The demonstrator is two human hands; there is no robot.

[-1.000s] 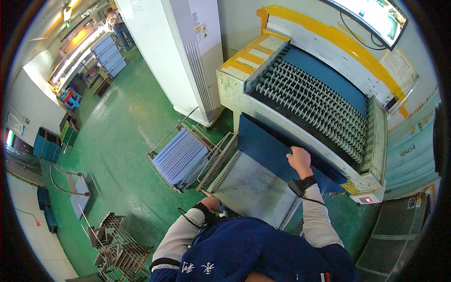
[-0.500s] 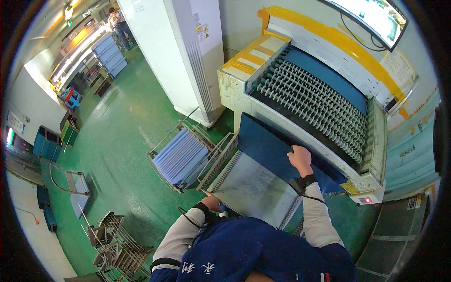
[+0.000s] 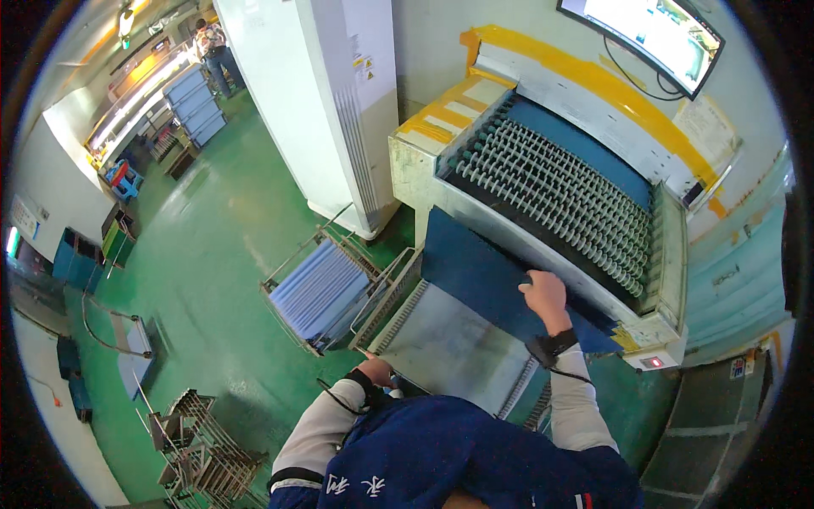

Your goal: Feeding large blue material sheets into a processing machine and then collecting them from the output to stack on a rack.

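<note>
My right hand (image 3: pixel 544 299) is closed on the upper edge of a dark blue flat panel (image 3: pixel 475 267), which leans between the roller machine and a slotted metal rack. The rack (image 3: pixel 458 335) has a grey plate-like surface and toothed strips along its sides, close in front of my body. At its near left corner, my left hand (image 3: pixel 376 371) is curled round the frame; part of its grip is hidden. The roller machine (image 3: pixel 555 195), with rows of small wheels, stands just beyond the panel.
Left of the slotted rack stands a wire rack (image 3: pixel 320 293) filled with light blue sheets. A tall white cabinet (image 3: pixel 314 102) rises behind it. Several metal racks (image 3: pixel 203 450) sit at lower left, near a trolley (image 3: pixel 134 348). A monitor (image 3: pixel 653 38) hangs above the machine; a person (image 3: pixel 216 58) stands far off.
The view has shifted slightly. My right hand and the blue panel's edge have moved a little nearer to me, away from the machine. My left hand stays at the rack's corner.
</note>
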